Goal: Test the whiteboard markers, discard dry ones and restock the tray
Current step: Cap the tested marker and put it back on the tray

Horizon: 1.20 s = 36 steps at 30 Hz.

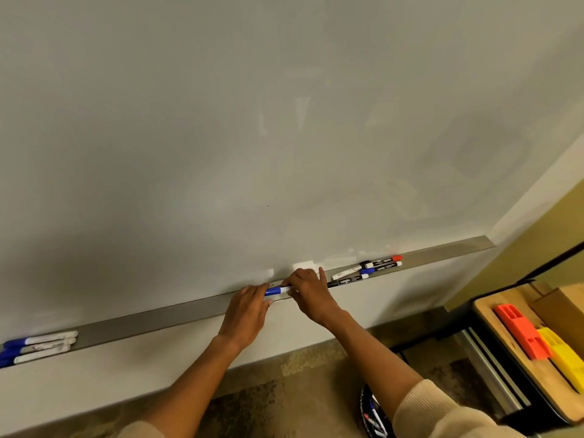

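Head view shows both hands over the metal tray (177, 314): the left hand (248, 314) pinches the cap end of a blue-capped marker (279, 290), and the right hand (311, 290) grips its barrel. More markers (368, 269) lie just beside, to the right.

Person, head view. Two bare forearms in frame, ending in left hand (245, 314) and right hand (311, 295). No rings, watch or bracelet discernible on either wrist or on the fingers (321, 275). Sleeves: cream/beige knit with fine ribbing, pushed up toward the elbows. Right sleeve (442, 412) cuff edge shows clearly; left sleeve (142, 429) only partly in frame at the bottom edge.
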Each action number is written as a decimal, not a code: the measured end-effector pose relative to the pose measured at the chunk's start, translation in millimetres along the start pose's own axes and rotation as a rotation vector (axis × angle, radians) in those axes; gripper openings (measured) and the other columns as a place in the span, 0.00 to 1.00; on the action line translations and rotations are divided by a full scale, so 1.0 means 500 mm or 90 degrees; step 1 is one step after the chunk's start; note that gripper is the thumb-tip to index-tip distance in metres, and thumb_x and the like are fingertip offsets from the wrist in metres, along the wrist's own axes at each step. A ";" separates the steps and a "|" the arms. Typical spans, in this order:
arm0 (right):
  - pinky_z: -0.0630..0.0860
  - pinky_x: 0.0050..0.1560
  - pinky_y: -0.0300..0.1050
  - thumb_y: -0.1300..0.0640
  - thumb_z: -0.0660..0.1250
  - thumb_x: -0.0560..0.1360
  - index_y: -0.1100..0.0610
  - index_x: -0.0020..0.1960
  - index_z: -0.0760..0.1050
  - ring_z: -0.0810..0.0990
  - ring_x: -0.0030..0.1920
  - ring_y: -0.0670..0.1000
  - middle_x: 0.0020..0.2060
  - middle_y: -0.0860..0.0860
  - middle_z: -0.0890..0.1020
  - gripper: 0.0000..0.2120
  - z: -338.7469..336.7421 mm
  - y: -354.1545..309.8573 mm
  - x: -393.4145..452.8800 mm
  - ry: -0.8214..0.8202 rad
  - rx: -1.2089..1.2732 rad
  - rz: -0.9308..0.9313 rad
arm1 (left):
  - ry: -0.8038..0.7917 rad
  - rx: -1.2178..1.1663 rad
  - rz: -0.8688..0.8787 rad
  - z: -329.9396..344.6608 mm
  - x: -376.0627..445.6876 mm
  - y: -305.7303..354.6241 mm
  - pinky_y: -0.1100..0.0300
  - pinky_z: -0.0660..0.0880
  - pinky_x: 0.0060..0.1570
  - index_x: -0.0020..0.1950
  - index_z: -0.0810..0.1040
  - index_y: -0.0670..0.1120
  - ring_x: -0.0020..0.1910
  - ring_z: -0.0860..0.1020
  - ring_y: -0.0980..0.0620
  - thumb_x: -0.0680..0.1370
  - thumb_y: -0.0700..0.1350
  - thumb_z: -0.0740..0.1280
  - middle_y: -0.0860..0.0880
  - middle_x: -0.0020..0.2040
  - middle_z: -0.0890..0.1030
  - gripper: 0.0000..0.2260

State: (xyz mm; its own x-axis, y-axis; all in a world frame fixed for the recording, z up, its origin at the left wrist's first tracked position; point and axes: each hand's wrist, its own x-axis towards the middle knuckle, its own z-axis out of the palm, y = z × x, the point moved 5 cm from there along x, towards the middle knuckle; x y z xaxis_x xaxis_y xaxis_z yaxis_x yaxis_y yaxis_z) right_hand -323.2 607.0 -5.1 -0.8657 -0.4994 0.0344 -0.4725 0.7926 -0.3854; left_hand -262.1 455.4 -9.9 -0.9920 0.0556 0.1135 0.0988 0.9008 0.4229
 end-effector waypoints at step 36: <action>0.71 0.43 0.50 0.49 0.55 0.83 0.56 0.37 0.72 0.71 0.36 0.52 0.33 0.55 0.72 0.20 -0.286 0.052 -0.106 0.648 0.756 0.565 | 0.086 -0.184 0.224 -0.141 0.094 0.340 0.60 0.64 0.39 0.48 0.73 0.44 0.36 0.70 0.50 0.84 0.52 0.54 0.49 0.38 0.72 0.15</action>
State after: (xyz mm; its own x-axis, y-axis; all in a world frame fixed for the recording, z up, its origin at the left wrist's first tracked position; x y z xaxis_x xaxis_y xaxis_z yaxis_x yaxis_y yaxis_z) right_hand -313.0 704.1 114.9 -0.7357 0.6436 -0.2112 0.1035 -0.2013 -0.9740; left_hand -286.3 580.8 130.7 -0.8772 0.2614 0.4028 0.4635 0.6798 0.5684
